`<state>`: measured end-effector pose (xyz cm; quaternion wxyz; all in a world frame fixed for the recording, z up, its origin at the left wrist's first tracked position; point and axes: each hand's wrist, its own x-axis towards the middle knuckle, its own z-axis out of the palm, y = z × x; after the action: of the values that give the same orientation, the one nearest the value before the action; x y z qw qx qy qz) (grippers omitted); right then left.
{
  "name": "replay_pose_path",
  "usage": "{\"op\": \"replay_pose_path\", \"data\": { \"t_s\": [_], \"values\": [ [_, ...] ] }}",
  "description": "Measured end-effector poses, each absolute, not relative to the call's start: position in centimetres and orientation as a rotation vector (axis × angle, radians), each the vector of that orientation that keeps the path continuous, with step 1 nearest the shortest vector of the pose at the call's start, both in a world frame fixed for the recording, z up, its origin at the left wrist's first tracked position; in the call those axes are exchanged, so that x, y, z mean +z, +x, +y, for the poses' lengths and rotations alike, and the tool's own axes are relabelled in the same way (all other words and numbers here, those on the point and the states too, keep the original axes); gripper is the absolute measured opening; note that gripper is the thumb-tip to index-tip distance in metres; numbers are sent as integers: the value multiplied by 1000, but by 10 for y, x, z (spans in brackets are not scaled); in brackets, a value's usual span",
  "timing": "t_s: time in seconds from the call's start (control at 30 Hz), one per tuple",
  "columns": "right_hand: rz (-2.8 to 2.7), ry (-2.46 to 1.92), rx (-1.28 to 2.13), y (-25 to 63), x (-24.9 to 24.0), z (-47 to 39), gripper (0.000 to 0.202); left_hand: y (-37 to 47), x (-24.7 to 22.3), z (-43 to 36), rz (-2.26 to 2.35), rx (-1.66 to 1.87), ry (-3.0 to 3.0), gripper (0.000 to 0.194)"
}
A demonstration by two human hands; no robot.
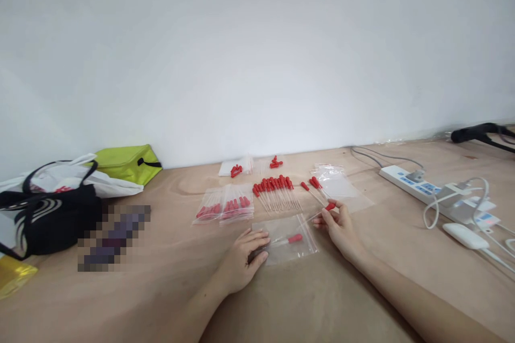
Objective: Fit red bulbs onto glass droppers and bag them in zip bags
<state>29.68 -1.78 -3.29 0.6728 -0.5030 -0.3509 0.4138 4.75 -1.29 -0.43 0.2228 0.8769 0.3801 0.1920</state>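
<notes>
A clear zip bag (281,229) lies flat on the table, with one red-bulbed dropper (295,238) inside. My left hand (248,257) grips the bag's left end between thumb and fingers. Between the fingertips of my right hand (337,225) is another dropper (330,207), held by its red bulb, its clear stem slanting toward the bag's right-hand opening. Just beyond the hands, several loose droppers (277,193) form a row, and a few more (316,183) lie to their right. Filled bags of droppers (225,204) rest to the left of the row.
Bags with red bulbs (236,170) lie near the wall. Clear bags (338,185) sit behind my right hand. A white power strip (422,187) with cables stands right. A black bag (60,220), a green bag (124,163) and a blurred-out item (115,238) are at left.
</notes>
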Motion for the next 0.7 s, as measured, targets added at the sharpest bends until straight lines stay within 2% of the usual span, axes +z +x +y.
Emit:
{"op": "replay_pose_path", "data": {
  "t_s": [0.3,0.5,0.7],
  "values": [
    [-1253,-1199,1230,295,-38,-23,36,49,0,-15,1081,535,2418,36],
    [-1689,-1328,880,298,-32,-18,22,50,0,-14,1086,515,2440,36],
    [-1992,-1230,731,297,-24,-15,26,49,-1,-12,1059,510,2453,33]
  ]
}}
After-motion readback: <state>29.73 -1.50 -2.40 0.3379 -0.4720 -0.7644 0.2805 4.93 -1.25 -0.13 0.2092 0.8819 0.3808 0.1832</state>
